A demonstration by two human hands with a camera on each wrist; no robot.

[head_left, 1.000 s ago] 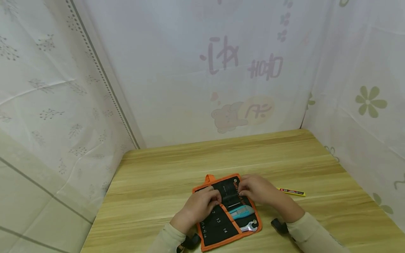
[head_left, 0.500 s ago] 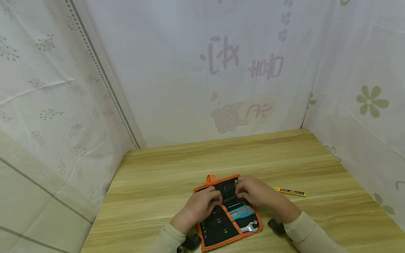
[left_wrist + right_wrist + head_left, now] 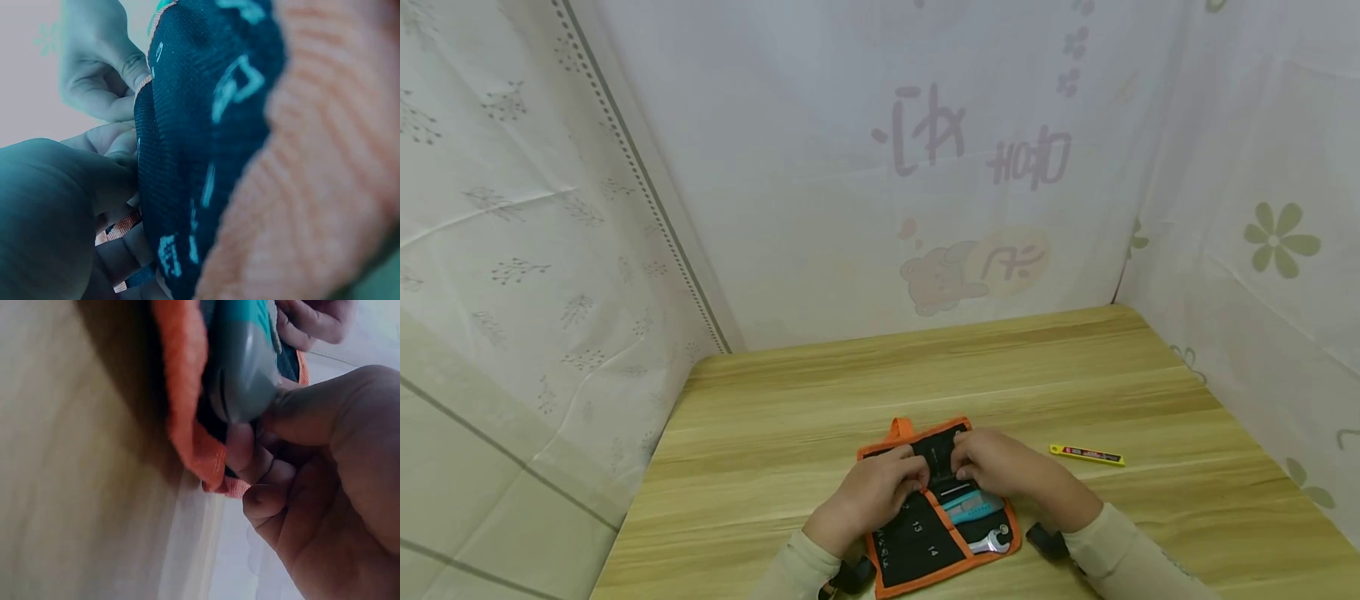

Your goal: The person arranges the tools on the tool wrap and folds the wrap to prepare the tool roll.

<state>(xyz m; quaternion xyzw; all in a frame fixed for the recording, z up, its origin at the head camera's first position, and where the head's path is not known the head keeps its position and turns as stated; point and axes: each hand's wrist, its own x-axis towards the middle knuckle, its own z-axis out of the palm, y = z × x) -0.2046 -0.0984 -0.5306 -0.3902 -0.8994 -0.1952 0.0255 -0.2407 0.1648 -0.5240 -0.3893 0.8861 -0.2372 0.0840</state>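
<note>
A black tool pouch (image 3: pixel 917 542) with orange edging lies unfolded on the table. Thumb and fingers of the left hand (image 3: pixel 876 487) pinch the upper end of its pocket edge. The right hand (image 3: pixel 1000 462) is curled over the pouch's upper right part, thumb against fingers, gripping there; whether something thin is also in that grip is hidden. In the right wrist view its fingertips lie beside the grey end of the teal utility knife (image 3: pixel 244 381). The knife (image 3: pixel 973 506) and a silver wrench (image 3: pixel 991 542) stick out of the numbered pockets.
A yellow flat case (image 3: pixel 1086 454) lies on the wooden table (image 3: pixel 760 433) right of the pouch. An orange loop (image 3: pixel 900 429) stands at the pouch's far edge. Patterned curtains (image 3: pixel 805 208) hang behind and beside the table.
The right hand has moved a little left across the upper part of the pouch, uncovering the left end of the yellow case. The left hand has stayed nearly in place.
</note>
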